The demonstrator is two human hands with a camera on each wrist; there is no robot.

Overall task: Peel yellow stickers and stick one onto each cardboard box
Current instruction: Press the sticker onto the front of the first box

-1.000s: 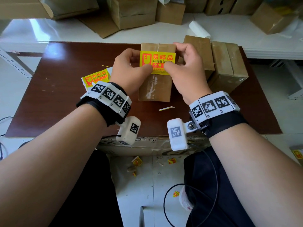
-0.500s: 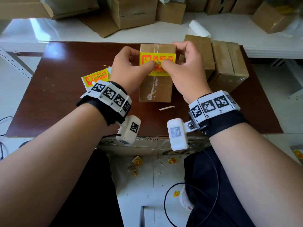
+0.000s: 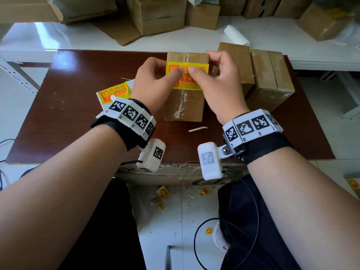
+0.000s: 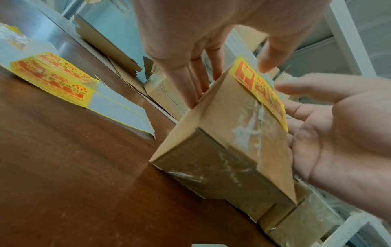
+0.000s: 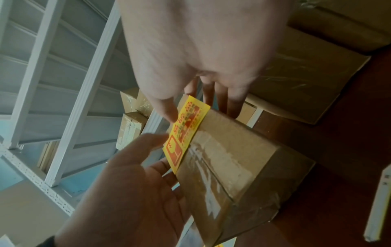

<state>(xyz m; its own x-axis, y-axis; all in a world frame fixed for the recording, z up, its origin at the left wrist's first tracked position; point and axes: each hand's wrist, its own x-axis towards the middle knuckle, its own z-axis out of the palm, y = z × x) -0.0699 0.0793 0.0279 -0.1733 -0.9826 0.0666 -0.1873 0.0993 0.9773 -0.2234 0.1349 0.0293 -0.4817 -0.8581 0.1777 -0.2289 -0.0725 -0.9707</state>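
Observation:
A taped cardboard box [image 3: 184,106] lies at the middle of the brown table [image 3: 78,114]. Across its far half is a yellow sticker [image 3: 191,83] with red print. My left hand [image 3: 153,80] grips the box's left side, and its thumb presses the sticker's middle. My right hand [image 3: 220,82] grips the right side, thumb tip beside the left one. In the left wrist view my left hand's fingers [image 4: 190,83] run down the side of the box [image 4: 222,133], next to the sticker [image 4: 266,97]. The right wrist view shows the sticker [image 5: 186,132] overhanging the box's edges.
A sheet with more yellow stickers [image 3: 115,92] lies left of the box, partly under my left wrist. Two taped boxes [image 3: 270,78] stand close on the right. A thin backing strip [image 3: 197,129] lies near the front. More boxes stand on the white shelf [image 3: 58,36] behind.
Both thumbs have slid from the sticker's lower edge up and inward to its middle, and their tips have come close together. The box has not moved.

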